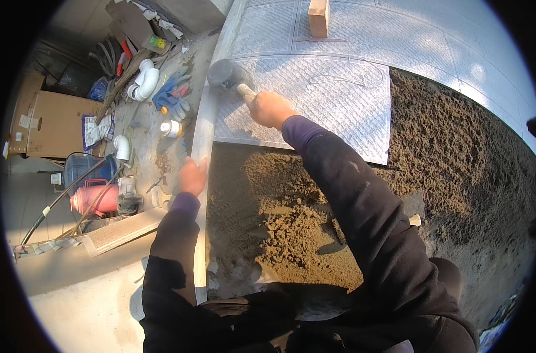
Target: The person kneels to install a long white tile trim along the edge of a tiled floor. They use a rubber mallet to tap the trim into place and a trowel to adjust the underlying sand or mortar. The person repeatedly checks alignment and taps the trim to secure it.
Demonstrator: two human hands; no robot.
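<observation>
Head view, nearest first: loose sand [297, 241] lies in front of the person. The left hand [193, 175] rests at a pale ledge [201, 235]; whether its fingers are apart or together I cannot tell. Farther on, the right hand [272, 110] is clamped around a mallet [223, 73], its head by the far-left corner of a tile [338, 103]. The mallet's long axis slants, head pointing away and leftward. A hard blow so near the edge might chip the tile, or uneven sand beneath let it tilt; beyond stands a wooden block [319, 22]
</observation>
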